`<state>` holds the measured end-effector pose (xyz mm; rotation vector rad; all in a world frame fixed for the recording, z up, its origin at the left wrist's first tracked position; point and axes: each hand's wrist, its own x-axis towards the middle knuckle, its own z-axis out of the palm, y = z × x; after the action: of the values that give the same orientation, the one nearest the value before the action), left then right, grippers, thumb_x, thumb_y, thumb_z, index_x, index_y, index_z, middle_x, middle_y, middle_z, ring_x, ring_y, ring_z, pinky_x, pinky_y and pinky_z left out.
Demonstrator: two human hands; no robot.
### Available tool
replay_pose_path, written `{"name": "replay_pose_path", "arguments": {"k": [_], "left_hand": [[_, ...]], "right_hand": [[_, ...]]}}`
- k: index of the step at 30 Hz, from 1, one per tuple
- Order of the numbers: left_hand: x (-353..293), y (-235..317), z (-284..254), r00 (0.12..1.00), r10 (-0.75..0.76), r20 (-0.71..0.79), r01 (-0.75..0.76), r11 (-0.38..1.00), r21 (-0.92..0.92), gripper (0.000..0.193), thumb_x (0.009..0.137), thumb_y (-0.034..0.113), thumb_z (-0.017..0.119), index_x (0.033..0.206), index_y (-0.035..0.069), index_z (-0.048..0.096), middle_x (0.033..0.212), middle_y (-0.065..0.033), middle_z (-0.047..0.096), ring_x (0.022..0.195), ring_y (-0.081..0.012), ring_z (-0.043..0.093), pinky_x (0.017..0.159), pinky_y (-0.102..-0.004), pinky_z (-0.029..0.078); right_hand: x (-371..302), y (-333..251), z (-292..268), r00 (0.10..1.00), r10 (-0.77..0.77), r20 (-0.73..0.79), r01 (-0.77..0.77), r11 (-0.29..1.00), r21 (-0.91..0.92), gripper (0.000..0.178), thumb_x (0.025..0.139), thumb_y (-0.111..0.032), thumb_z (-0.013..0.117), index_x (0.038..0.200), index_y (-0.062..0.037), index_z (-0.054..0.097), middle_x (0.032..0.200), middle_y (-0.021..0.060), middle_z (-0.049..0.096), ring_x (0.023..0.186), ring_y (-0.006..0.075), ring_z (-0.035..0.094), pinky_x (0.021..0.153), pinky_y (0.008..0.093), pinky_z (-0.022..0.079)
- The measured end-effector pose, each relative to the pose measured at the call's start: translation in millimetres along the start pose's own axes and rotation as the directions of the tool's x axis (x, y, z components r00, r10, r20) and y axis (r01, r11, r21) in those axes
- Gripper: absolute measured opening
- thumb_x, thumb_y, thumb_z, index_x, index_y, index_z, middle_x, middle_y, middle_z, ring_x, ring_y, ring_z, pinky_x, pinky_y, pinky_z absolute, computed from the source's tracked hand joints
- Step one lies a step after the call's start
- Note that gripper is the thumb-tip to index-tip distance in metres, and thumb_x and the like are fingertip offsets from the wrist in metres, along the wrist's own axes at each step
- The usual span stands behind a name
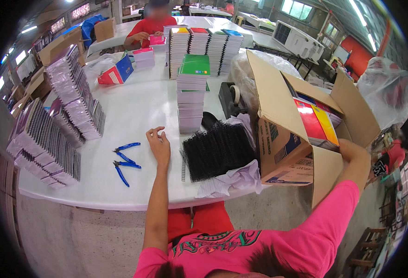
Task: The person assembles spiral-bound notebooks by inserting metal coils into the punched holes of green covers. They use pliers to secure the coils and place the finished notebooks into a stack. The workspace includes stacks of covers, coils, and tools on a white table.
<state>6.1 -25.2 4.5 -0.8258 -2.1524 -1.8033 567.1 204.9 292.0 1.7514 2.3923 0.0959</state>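
My left hand [158, 142] rests on the white table with nothing in it, its fingers loosely bent and apart. Close to its left lie two pairs of blue-handled cutting pliers [127, 163]. On its other side sits a heap of black spiral binding coils [220, 150]. Beyond the hand rises a tall stack of green-covered notebooks [194, 67]. My right hand [346, 147] reaches into an open cardboard box [282, 150], beside red and yellow notebooks [316, 121]. The box and the notebooks hide its fingers, so I cannot see what it grips.
Several spiral-bound notebook stacks [46, 143] stand on the left of the table [106, 185]. More stacks [206, 51] stand farther back, near a black tape dispenser [231, 99]. Crumpled paper [234, 180] lies by the coils. Across the table, a person in red [153, 30] handles pink notebooks.
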Motion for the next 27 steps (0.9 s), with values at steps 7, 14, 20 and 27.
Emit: {"name": "replay_pose_path", "arguments": {"k": [7, 14, 20, 27], "left_hand": [[0.0, 0.1, 2.3, 1.0, -0.009, 0.003, 0.009, 1.0, -0.008, 0.023, 0.087, 0.0, 0.059, 0.107, 0.009, 0.066, 0.111, -0.009, 0.047, 0.076, -0.0184, 0.053, 0.069, -0.0327, 0.048], [0.1, -3.6, 2.5, 1.0, -0.022, 0.004, 0.022, 1.0, 0.008, 0.021, 0.088, 0.001, 0.06, 0.106, 0.009, 0.067, 0.11, -0.0085, 0.048, 0.076, -0.0182, 0.054, 0.069, -0.0325, 0.048], [0.3, -3.6, 1.9, 0.999, -0.037, 0.013, 0.037, 0.999, 0.014, 0.02, 0.088, 0.002, 0.061, 0.105, 0.009, 0.067, 0.109, -0.0082, 0.049, 0.076, -0.0179, 0.055, 0.071, -0.0325, 0.049], [-0.1, -3.5, 2.3, 0.998, -0.044, 0.044, 0.043, 0.999, 0.026, 0.019, 0.087, 0.003, 0.061, 0.105, 0.009, 0.067, 0.108, -0.0079, 0.05, 0.077, -0.0184, 0.056, 0.073, -0.0335, 0.048]], "right_hand": [[-0.8, -0.4, 1.9, 1.0, 0.003, 0.001, -0.003, 1.0, -0.006, 0.034, 0.082, -0.011, 0.058, 0.114, -0.0088, 0.069, 0.109, 0.0208, 0.069, 0.1, 0.0353, 0.068, 0.087, 0.0443, 0.053], [-0.4, -0.4, 0.9, 1.0, -0.006, -0.009, 0.006, 1.0, -0.009, 0.035, 0.082, -0.011, 0.058, 0.115, -0.009, 0.069, 0.109, 0.0207, 0.069, 0.101, 0.0353, 0.068, 0.087, 0.0444, 0.052], [-0.3, -0.5, 1.7, 1.0, -0.013, -0.012, 0.013, 1.0, -0.008, 0.035, 0.082, -0.011, 0.057, 0.116, -0.0093, 0.068, 0.109, 0.0206, 0.069, 0.101, 0.0354, 0.067, 0.087, 0.0445, 0.052], [-0.4, -2.1, 0.5, 1.0, -0.015, -0.016, 0.015, 1.0, -0.011, 0.036, 0.083, -0.011, 0.057, 0.117, -0.0095, 0.068, 0.11, 0.0206, 0.069, 0.102, 0.0355, 0.067, 0.088, 0.0446, 0.052]]}}
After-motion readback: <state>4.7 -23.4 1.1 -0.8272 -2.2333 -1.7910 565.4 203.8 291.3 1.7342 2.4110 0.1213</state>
